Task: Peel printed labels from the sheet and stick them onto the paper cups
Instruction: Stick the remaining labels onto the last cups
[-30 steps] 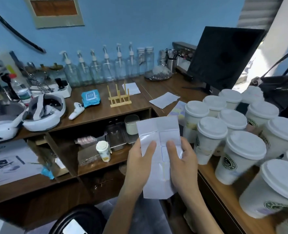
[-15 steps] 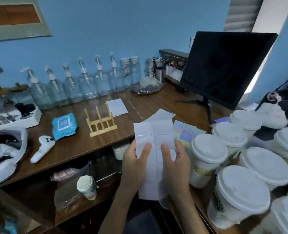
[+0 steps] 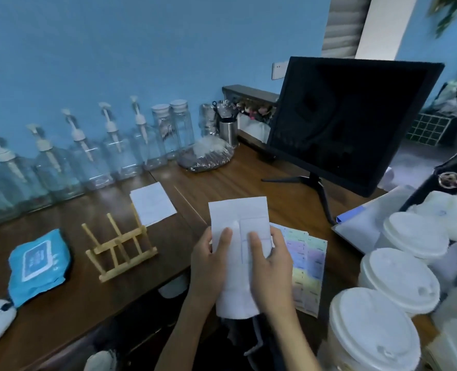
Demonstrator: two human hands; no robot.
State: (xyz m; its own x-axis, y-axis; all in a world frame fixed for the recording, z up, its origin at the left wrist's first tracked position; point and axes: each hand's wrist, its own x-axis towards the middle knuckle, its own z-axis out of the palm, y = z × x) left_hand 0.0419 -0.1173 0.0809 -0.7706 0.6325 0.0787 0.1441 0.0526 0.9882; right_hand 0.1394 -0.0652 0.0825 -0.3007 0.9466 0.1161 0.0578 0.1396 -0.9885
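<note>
While both hands hold it up over the front edge of the wooden counter (image 3: 248, 183), the white label sheet (image 3: 238, 226) stands nearly upright, its top edge free and its lower part curling under the palms. The left hand (image 3: 208, 266) grips the sheet's left edge, thumb laid flat across the front face and the remaining fingers wrapped behind the paper. The right hand (image 3: 270, 269) grips the right edge the same way, its thumb pressing on the front near a faint rectangular outline, probably the border of one label, though blur makes that hard to confirm. Neither hand is spread; both pinch the sheet between thumb and fingers.

Just behind the right hand, a sheet of pastel-coloured labels (image 3: 306, 266) lies flat on the counter. To the right stand lidded white paper cups (image 3: 399, 279), clustered close together, the nearest one (image 3: 369, 330) at the lower right corner. A dark monitor (image 3: 350, 119) rises behind them. Further left sit a small wooden rack (image 3: 117, 245), a blue wipes pack (image 3: 38, 263) and a row of clear pump bottles (image 3: 88, 153) along the blue wall.
</note>
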